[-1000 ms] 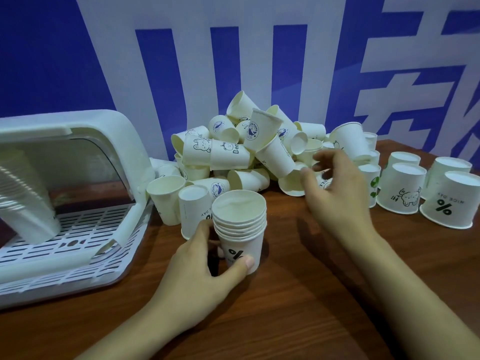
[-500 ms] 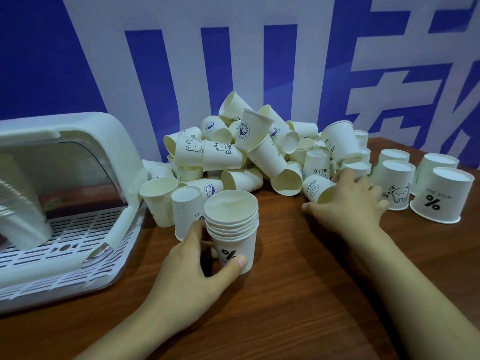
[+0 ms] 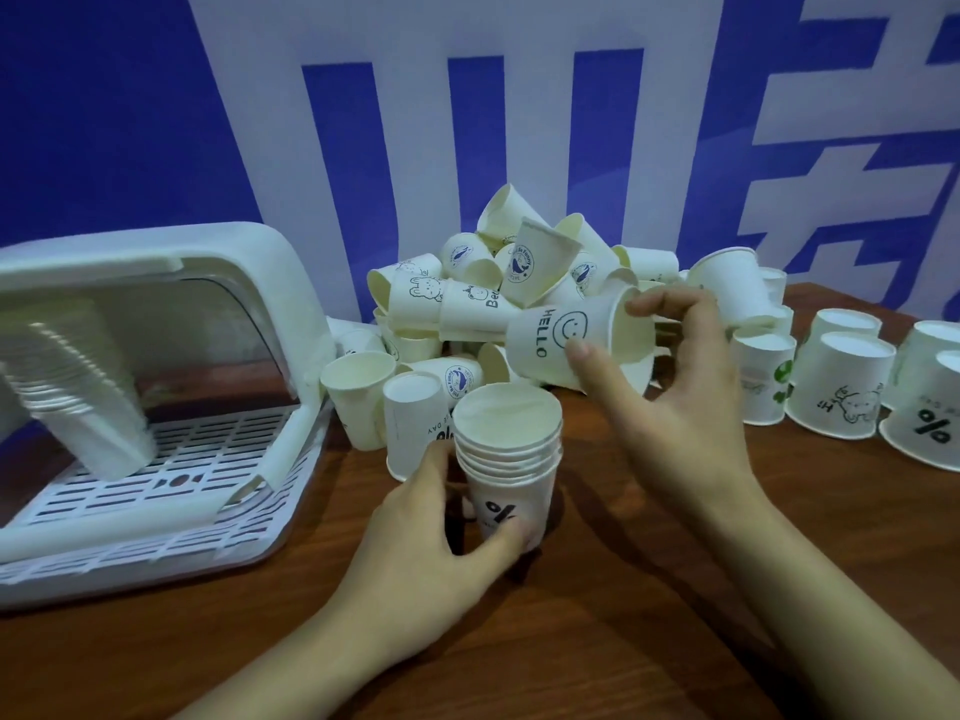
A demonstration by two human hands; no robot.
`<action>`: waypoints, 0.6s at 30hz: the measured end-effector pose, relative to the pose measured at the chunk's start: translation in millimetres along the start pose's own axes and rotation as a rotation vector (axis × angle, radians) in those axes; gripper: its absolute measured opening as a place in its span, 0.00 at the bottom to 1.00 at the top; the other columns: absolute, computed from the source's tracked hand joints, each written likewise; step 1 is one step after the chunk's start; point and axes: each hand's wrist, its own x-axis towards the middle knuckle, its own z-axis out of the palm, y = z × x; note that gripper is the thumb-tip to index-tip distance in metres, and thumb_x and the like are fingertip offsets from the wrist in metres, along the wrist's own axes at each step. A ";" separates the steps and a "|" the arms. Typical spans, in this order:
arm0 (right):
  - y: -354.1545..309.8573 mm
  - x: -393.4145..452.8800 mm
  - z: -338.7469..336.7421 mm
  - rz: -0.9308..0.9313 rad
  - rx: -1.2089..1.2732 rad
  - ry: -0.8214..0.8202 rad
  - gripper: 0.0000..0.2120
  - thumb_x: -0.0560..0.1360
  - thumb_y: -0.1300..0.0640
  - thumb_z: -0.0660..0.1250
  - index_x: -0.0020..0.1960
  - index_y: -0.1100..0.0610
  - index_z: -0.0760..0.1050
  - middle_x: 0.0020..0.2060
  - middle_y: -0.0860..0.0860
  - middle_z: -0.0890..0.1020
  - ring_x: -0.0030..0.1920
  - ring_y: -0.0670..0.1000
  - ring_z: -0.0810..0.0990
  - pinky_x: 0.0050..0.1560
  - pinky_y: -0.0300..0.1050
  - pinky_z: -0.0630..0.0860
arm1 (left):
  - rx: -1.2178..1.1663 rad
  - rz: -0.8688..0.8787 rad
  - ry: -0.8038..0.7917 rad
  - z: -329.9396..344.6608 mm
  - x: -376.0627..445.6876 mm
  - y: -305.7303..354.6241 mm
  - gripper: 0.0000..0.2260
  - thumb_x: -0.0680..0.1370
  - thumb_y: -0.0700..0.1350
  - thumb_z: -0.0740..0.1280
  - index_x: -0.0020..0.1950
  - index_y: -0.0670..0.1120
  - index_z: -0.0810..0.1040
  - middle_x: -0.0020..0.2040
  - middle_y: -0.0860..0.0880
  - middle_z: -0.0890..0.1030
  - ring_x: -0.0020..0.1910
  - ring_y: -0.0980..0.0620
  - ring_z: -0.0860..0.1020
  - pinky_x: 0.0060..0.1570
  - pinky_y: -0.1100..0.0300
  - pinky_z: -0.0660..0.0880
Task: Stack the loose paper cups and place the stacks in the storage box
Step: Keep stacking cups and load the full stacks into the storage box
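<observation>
Head view: the HELLO cup (image 3: 566, 341) lies sideways in the air above the stack (image 3: 508, 459), so it could go in crooked and tip the stack if it is not turned upright. The right hand (image 3: 670, 402) pinches that cup, and the left hand (image 3: 431, 532) grips the stack low down on the counter (image 3: 597, 615), near the storage box (image 3: 156, 407).

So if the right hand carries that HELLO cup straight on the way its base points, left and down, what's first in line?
Probably the open top of the stack that the left hand grips; the HELLO cup in the right hand hangs just above it, though depth is unclear.
</observation>
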 end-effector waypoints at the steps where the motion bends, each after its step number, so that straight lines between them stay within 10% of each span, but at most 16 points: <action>1: -2.4 -0.8 1.3 -0.049 0.006 -0.002 0.20 0.72 0.39 0.72 0.58 0.49 0.75 0.57 0.46 0.78 0.59 0.47 0.78 0.57 0.53 0.78 | -0.004 0.006 -0.003 -0.2 0.2 -0.2 0.22 0.73 0.58 0.76 0.63 0.62 0.71 0.57 0.72 0.79 0.56 0.72 0.78 0.51 0.76 0.72; 7: -10.7 -6.9 3.1 -0.053 0.177 -0.018 0.23 0.74 0.40 0.69 0.64 0.51 0.71 0.58 0.47 0.81 0.58 0.51 0.82 0.55 0.61 0.80 | 0.005 0.036 -0.013 0.7 1.0 -1.1 0.26 0.73 0.63 0.74 0.68 0.64 0.71 0.55 0.67 0.82 0.55 0.67 0.80 0.50 0.74 0.72; 12: -19.5 -7.8 1.3 -0.079 0.046 0.023 0.20 0.71 0.35 0.70 0.50 0.51 0.80 0.45 0.43 0.83 0.46 0.47 0.83 0.46 0.54 0.80 | 0.010 0.066 -0.025 4.0 1.4 -5.1 0.25 0.72 0.67 0.72 0.66 0.66 0.71 0.55 0.65 0.82 0.54 0.64 0.80 0.53 0.63 0.76; 18: -28.6 -12.6 9.3 -0.073 0.086 -0.025 0.31 0.62 0.37 0.78 0.57 0.49 0.71 0.50 0.37 0.81 0.54 0.43 0.82 0.52 0.40 0.77 | -0.005 0.087 -0.060 5.7 4.0 -5.7 0.26 0.72 0.64 0.72 0.69 0.66 0.71 0.56 0.61 0.83 0.55 0.61 0.81 0.57 0.54 0.79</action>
